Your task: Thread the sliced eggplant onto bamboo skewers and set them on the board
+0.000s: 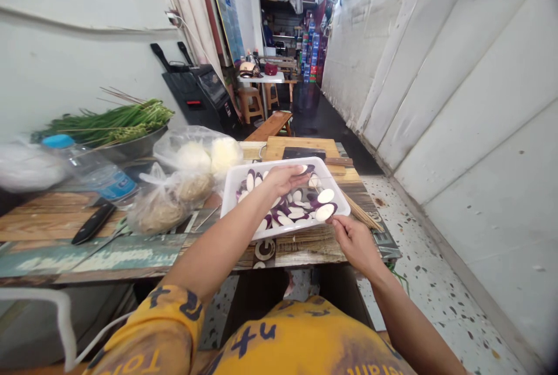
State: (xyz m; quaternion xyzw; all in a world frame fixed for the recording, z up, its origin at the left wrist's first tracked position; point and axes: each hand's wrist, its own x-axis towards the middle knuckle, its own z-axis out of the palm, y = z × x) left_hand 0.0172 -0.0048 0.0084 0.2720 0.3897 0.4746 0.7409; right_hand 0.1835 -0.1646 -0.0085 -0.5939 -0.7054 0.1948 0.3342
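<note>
A white plastic tray (231, 200) full of sliced purple eggplant (285, 219) stands on the table before me. My left hand (285, 180) reaches over the tray, its fingers closed on an eggplant slice (304, 170). At the tray's near right corner, my right hand (355, 241) pinches the end of a thin skewer, largely hidden by the eggplant. Two pale oval slices (325, 212) sit one beyond the other just ahead of those fingers, seemingly on that skewer. More bamboo skewers (361, 211) lie bundled right of the tray.
Behind the tray, a cleaver (304, 153) rests on a wooden board (274, 145). Leftward are bagged foods (159, 209), a water bottle (102, 174), a black-handled knife (93, 222) and a metal bowl of greens (126, 125). A white wall (479, 131) runs along the right.
</note>
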